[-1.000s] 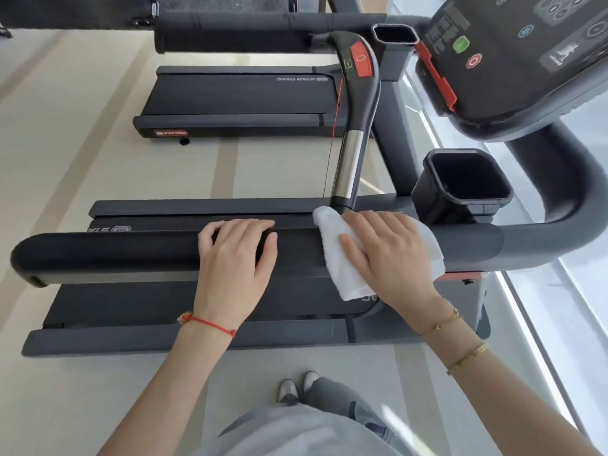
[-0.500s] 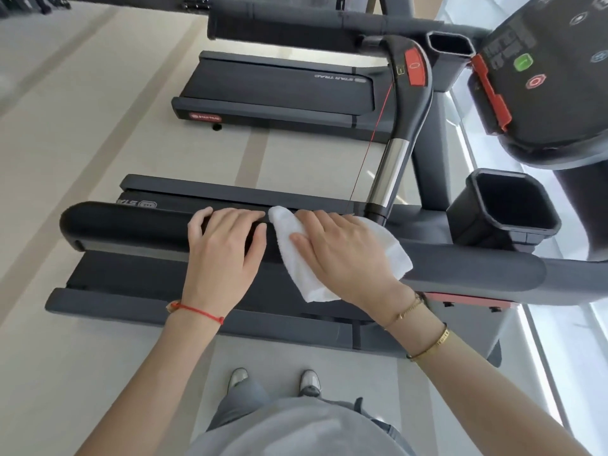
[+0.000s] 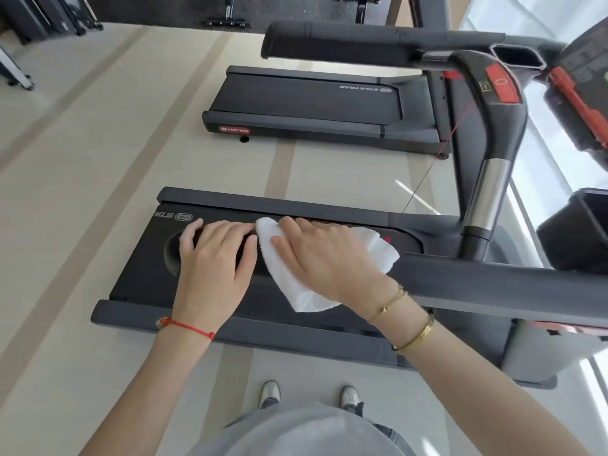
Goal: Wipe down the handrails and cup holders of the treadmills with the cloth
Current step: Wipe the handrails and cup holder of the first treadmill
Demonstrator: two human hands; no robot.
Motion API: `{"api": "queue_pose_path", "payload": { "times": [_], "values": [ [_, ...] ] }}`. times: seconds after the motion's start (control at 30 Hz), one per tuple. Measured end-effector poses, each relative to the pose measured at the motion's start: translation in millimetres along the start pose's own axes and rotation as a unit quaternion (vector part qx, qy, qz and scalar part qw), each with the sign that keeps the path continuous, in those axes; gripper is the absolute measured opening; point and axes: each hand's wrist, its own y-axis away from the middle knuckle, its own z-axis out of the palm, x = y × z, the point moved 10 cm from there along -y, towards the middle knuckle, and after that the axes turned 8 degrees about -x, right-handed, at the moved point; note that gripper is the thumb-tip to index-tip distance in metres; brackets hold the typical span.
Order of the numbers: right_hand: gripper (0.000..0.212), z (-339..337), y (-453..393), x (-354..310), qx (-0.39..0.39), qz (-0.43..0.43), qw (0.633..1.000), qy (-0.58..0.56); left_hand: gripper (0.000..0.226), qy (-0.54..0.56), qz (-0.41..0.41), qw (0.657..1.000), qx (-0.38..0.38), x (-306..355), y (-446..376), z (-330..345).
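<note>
Head view:
Right hand (image 3: pixel 324 258): lies flat on the white cloth (image 3: pixel 296 291), fingers straight and close together, pressing it onto the near handrail (image 3: pixel 493 284).
Cloth: wrapped over the rail under that palm, its corners showing past the fingertips and below the wrist.
Left hand (image 3: pixel 215 261): just beside the cloth on the rail's rounded end, fingers curled over the top of the rail.
Cup holder (image 3: pixel 579 232): well off beyond the right wrist, past the chrome upright (image 3: pixel 487 195).
Second treadmill (image 3: pixel 312 103): beyond the fingertips, across the floor.

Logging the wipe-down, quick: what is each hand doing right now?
Left hand: fingers curled over the handrail near its end, holding it.
Right hand: fingers fairly straight, pressing the white cloth onto the handrail.
</note>
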Motion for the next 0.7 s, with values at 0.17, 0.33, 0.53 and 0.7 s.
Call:
{"api": "queue_pose_path", "payload": {
  "times": [0.17,0.33,0.53,0.7],
  "values": [
    [0.044,-10.5,11.4,-17.8,0.114,0.019,0.993,-0.001,0.030,0.026,0.026,0.999,-0.003,-27.4,0.5,-10.9],
    [0.043,-4.8,45.4,-12.9,0.155,0.023,0.988,-0.016,0.032,0.056,0.049,0.997,-0.020,-42.1,-0.4,-13.3],
    [0.034,-16.1,-10.3,-35.5,0.149,0.137,0.979,-0.006,0.035,0.104,0.043,0.993,-0.038,-56.6,1.8,-12.5],
    [0.038,-11.4,-19.9,-61.4,0.146,0.091,0.985,-0.007,0.032,0.150,0.025,0.988,-0.025,-70.4,7.3,-18.1]
  ]
}}
